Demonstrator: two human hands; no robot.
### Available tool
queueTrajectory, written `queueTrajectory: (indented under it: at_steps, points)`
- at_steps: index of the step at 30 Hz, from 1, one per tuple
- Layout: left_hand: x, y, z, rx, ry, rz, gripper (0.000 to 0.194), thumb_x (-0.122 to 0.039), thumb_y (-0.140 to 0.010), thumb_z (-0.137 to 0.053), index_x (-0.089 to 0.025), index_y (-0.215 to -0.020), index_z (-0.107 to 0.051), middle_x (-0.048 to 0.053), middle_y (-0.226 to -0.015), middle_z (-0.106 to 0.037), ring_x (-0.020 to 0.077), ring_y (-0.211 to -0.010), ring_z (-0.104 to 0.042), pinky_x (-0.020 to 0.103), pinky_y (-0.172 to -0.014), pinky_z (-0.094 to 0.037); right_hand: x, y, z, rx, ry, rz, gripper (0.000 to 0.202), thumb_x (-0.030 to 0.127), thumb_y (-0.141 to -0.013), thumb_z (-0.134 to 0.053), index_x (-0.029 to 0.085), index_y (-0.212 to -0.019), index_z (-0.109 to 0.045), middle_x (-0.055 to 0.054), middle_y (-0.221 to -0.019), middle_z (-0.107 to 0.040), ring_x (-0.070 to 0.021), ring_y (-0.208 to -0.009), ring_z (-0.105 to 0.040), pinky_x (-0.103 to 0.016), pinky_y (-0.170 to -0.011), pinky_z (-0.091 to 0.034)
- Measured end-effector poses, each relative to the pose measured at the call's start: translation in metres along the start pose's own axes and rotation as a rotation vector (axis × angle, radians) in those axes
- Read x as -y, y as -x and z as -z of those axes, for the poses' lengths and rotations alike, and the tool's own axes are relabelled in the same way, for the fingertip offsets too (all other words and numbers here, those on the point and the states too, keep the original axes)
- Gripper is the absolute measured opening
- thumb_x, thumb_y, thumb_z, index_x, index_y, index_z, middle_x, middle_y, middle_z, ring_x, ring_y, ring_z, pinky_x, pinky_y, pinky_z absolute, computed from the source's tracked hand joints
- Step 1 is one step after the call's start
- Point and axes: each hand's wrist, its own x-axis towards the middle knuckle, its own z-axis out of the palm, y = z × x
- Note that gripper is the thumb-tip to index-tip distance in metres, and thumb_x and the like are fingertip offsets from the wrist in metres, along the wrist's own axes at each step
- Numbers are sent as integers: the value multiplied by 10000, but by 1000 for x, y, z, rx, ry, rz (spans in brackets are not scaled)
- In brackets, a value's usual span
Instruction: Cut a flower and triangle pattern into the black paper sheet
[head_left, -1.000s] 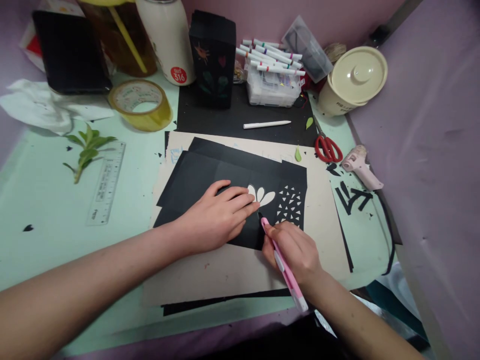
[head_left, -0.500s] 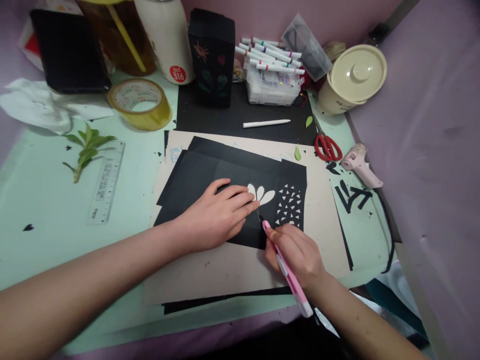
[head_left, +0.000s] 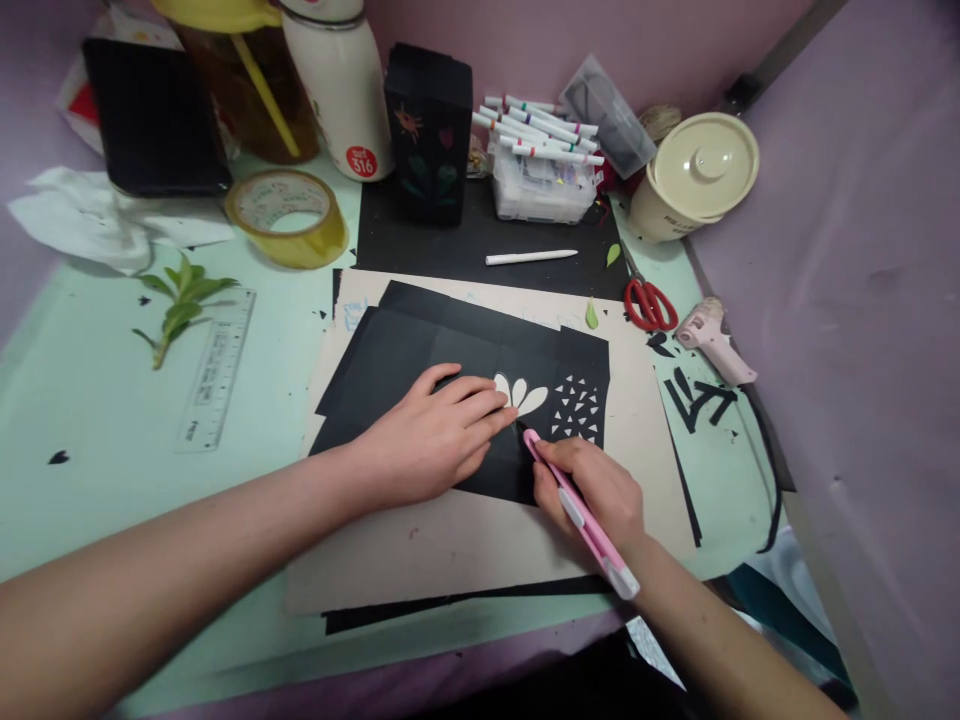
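Note:
Folded black paper (head_left: 457, 330) lies on a beige board (head_left: 390, 560), with petal-shaped openings (head_left: 531, 400) and several small triangular openings (head_left: 576, 405) showing pale through it. My left hand (head_left: 435, 435) rests flat on the black paper, fingers spread, the fingertips beside and partly over the petals. My right hand (head_left: 592, 490) is closed round a pink craft knife (head_left: 574, 505). The knife's tip touches or nearly touches the paper just below the petals, close to my left fingertips.
A ruler (head_left: 217, 370) and leafy sprig (head_left: 180, 300) lie left; tape (head_left: 289, 218) sits behind them. Markers (head_left: 540, 130), a black box (head_left: 427, 135) and a white bottle (head_left: 341, 95) stand behind. Red scissors (head_left: 650, 304), a glue gun (head_left: 716, 340) and a lidded pot (head_left: 694, 180) are right.
The knife tip and my right hand have moved slightly up toward the petals, and the knife's rear end has swung to the right. My left hand stays on the paper. The view has shifted slightly.

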Motion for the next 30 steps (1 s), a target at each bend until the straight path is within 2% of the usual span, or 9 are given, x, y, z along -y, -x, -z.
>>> queueTrajectory:
  at_steps: [18,30]
  points:
    - [0,0,0,-4,-1,4,360,-239,-965,-504,-196,-1313,-588,67,-1303,-644,260,-1258,-526,461,-1114,-257,-1,2,-4,15,34,39,206,29,-870,-579,173,-1016,-592,-43,-760,-677,-160,-690,-658,-284,-634,-572]
    - [0,0,0,-7,-14,1,359,-236,-950,-533,-189,-1300,-598,58,-1286,-652,267,-1247,-534,481,-1106,-267,2,7,-5,34,108,52,172,19,-874,-575,184,-922,-562,-16,-686,-591,-140,-608,-563,-266,-587,-522]
